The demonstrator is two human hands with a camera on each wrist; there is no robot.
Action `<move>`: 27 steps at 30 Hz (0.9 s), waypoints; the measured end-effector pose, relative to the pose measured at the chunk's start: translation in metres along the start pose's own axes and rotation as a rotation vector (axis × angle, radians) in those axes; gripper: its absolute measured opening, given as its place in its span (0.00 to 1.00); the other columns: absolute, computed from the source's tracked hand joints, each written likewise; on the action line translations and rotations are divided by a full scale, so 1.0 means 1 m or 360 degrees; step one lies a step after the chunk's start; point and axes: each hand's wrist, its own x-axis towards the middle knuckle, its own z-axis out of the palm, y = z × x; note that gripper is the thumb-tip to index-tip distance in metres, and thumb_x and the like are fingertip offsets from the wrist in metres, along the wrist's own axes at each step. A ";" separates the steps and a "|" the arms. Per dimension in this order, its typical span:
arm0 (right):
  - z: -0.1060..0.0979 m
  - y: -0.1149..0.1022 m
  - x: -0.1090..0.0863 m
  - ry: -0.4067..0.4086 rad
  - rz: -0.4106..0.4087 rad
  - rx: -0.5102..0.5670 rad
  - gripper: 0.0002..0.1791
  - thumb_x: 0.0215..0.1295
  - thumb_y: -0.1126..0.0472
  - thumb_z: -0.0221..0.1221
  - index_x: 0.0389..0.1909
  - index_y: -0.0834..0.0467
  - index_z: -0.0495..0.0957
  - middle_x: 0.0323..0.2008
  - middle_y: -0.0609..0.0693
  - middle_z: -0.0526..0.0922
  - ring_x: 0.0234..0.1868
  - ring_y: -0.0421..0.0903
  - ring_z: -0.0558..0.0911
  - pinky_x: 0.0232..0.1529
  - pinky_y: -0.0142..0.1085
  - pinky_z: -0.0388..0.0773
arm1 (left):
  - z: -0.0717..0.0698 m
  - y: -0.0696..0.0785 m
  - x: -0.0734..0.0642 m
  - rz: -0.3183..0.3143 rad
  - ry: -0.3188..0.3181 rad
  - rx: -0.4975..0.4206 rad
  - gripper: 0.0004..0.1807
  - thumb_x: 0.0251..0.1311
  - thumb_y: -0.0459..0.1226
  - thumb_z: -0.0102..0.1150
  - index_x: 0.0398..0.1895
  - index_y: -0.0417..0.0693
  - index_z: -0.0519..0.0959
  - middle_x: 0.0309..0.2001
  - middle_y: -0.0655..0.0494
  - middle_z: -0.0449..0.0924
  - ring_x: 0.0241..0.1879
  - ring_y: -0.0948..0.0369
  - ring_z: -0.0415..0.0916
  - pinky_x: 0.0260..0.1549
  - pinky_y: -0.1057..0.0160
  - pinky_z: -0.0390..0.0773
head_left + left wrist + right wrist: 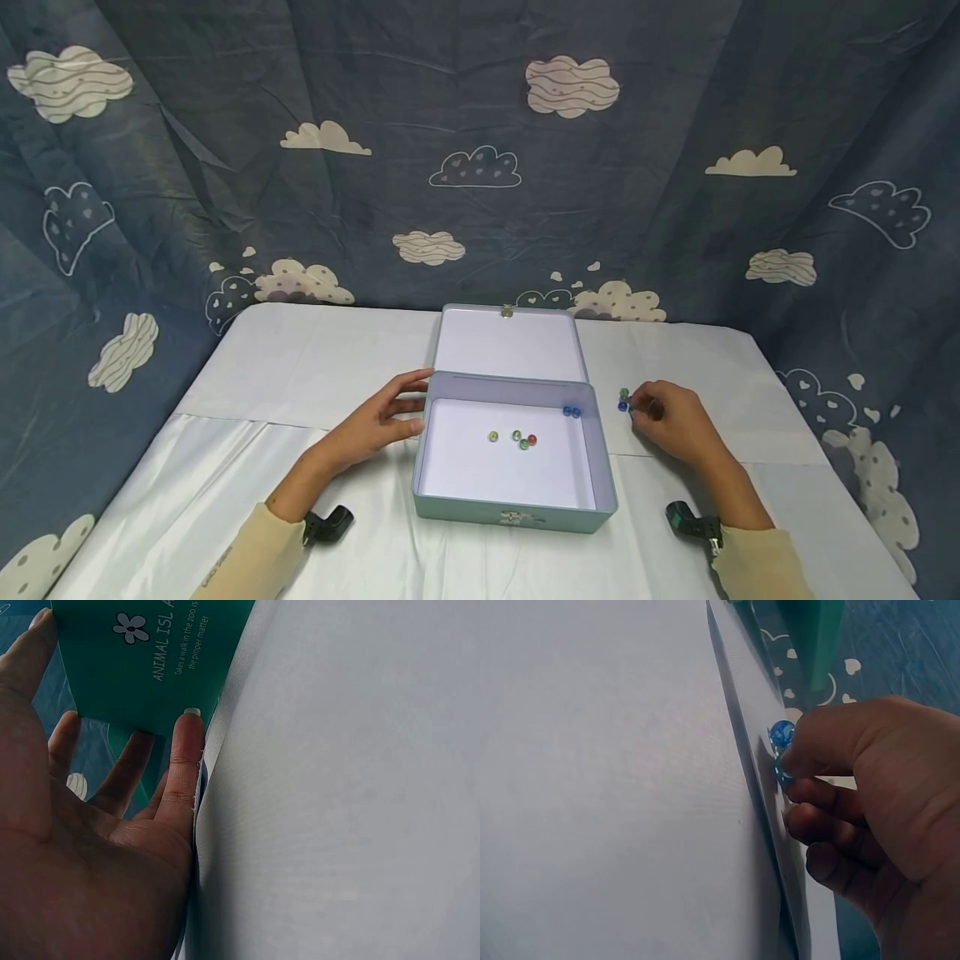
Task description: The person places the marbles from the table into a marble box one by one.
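Note:
A green metal box (pixel 516 527) with a pale interior lies open, its hinged lid (pixel 510 342) folded back behind it. Inside are several glass marbles: a red one (pixel 532 440), some green-yellow ones (pixel 493 437) and two blue ones (pixel 572 412) by the right wall. My left hand (pixel 378 421) has its fingers spread along the left wall; the left wrist view shows fingertips against the green side (pixel 150 667) with printed lettering. Right of the box, my right hand (pixel 671 417) pinches a glassy marble (pixel 783 769) between thumb and finger, close beside a blue marble (pixel 782 733) and a green marble (pixel 624 392).
A white cloth (pixel 322 358) covers the table, with a fold line running across it. Behind hangs a dark blue curtain (pixel 480 100) with cloud prints. Metal clasp parts (pixel 517 518) show on the box's front.

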 end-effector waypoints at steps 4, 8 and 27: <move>0.000 0.001 0.001 0.0001 -0.0022 -0.0025 0.09 0.55 0.72 0.68 0.37 0.59 0.85 0.31 0.49 0.83 0.31 0.44 0.77 0.33 0.40 0.76 | 0.000 0.001 0.000 -0.0001 -0.0005 -0.0002 0.41 0.75 0.37 0.65 0.85 0.64 0.57 0.79 0.46 0.60 0.75 0.43 0.67 0.63 0.57 0.78; 0.000 0.000 0.001 0.0005 -0.0036 -0.0032 0.09 0.54 0.72 0.68 0.36 0.59 0.84 0.30 0.48 0.82 0.30 0.44 0.76 0.32 0.40 0.75 | 0.000 0.001 0.000 -0.0001 -0.0010 -0.0011 0.41 0.75 0.37 0.64 0.85 0.64 0.57 0.79 0.45 0.60 0.75 0.42 0.67 0.62 0.57 0.79; -0.018 -0.024 0.003 0.0115 -0.0145 0.0029 0.10 0.55 0.72 0.69 0.37 0.58 0.85 0.30 0.47 0.81 0.30 0.44 0.76 0.30 0.36 0.73 | 0.000 0.001 0.000 0.0009 0.0000 0.0007 0.41 0.75 0.37 0.64 0.85 0.64 0.56 0.78 0.46 0.61 0.74 0.42 0.67 0.61 0.60 0.79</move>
